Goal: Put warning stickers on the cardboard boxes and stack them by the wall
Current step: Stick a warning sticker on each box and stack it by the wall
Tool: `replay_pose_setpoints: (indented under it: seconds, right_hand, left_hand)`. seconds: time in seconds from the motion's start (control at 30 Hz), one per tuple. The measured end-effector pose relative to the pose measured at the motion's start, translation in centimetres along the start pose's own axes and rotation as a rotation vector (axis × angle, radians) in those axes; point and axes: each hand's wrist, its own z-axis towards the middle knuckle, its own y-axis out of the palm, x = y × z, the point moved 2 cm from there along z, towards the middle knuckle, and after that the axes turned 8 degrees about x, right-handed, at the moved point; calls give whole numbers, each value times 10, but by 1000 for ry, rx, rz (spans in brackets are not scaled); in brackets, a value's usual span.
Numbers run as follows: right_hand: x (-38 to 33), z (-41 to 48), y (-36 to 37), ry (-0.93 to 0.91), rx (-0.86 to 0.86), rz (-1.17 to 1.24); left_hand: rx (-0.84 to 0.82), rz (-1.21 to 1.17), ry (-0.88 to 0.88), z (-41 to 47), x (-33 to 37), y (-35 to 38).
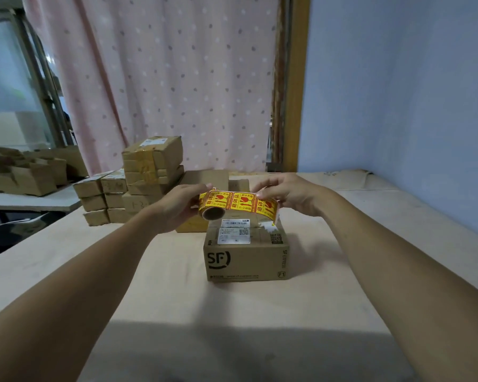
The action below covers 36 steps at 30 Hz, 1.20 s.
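Observation:
A brown cardboard box (pixel 246 260) marked SF stands in the middle of the table, with white shipping labels on its top. Just above its far edge I hold a roll of yellow and red warning stickers (pixel 213 209). My left hand (pixel 177 208) grips the roll on its cardboard core. My right hand (pixel 287 194) pinches the free end of the sticker strip (pixel 246 202), which stretches between the two hands.
A pile of several small cardboard boxes (pixel 138 186) stands at the back left of the pale table (pixel 232 326), with more boxes (pixel 204 179) behind the strip. Flattened cartons (pixel 31 169) lie on a side table at left. A blue wall (pixel 411 106) runs along the right; a pink curtain hangs behind.

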Motion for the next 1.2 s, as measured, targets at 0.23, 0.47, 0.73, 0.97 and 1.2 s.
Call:
replay_pose_setpoints:
  seconds: [0.23, 0.47, 0.73, 0.97, 1.2]
  right_hand:
    - [-5, 6, 18, -119, 150, -69]
    - [-33, 3, 50, -200, -149, -10]
    - [-21, 17, 68, -88, -210, 108]
    - [-25, 18, 63, -87, -196, 172]
    - [-21, 20, 52, 22, -169, 127]
  left_hand:
    - [-78, -76, -35, -3, -3, 9]
    - [-96, -169, 6, -8, 2, 11]
    - [-169, -316, -4, -22, 4, 11]
    - [-220, -129, 120, -15, 16, 11]
    - [-220, 87, 145, -10, 31, 17]
